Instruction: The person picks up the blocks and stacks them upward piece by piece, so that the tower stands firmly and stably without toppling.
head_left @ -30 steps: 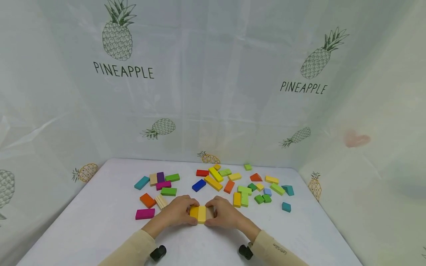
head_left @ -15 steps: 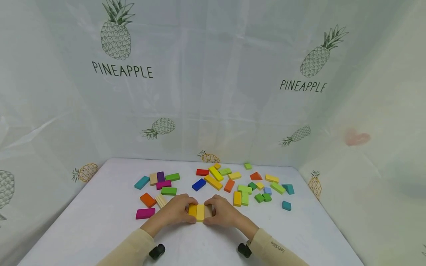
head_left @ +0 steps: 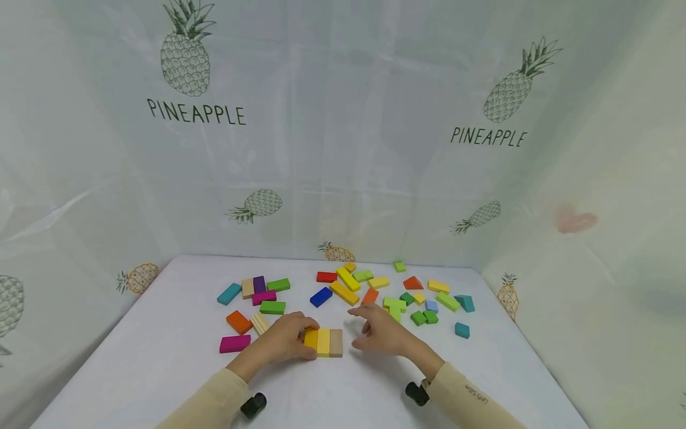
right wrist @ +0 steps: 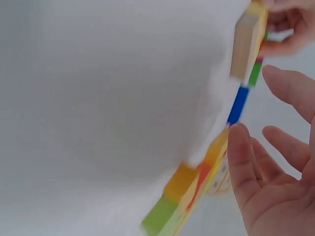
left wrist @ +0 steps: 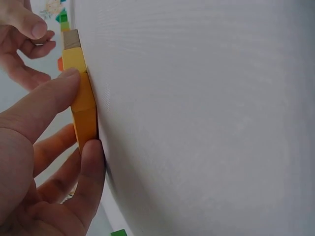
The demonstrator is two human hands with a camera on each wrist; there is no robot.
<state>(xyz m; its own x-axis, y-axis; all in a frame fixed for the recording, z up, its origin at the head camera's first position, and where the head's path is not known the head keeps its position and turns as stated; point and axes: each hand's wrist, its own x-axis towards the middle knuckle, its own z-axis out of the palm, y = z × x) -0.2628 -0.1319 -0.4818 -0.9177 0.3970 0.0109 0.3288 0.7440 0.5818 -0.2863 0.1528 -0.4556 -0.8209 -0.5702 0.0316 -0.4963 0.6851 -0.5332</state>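
Three rectangular wooden blocks stand side by side as a row in front of the person: an amber block [head_left: 310, 338], a pale yellow block [head_left: 323, 344] and a plain wood block [head_left: 336, 344]. The left hand [head_left: 286, 338] grips the row's left end, thumb at the near side of the amber block [left wrist: 84, 93] and fingers around its far side and end. Just right of the row, the right hand [head_left: 383, 329] is spread with nothing in it. A gap shows between its fingers and the plain wood block [right wrist: 242, 49] in the right wrist view.
Behind the right hand lie a lime green block [head_left: 395, 310], an orange block [head_left: 370, 296] and several other coloured pieces. A blue block [head_left: 321, 297] lies beyond the row. To the left are a magenta block [head_left: 234, 344], an orange-red block [head_left: 239, 322] and ribbed wood pieces [head_left: 259, 323].
The right hand has let go of the plain wood block and moved off to the right, its fingers opening. The left hand keeps its grip, and the row stays together.
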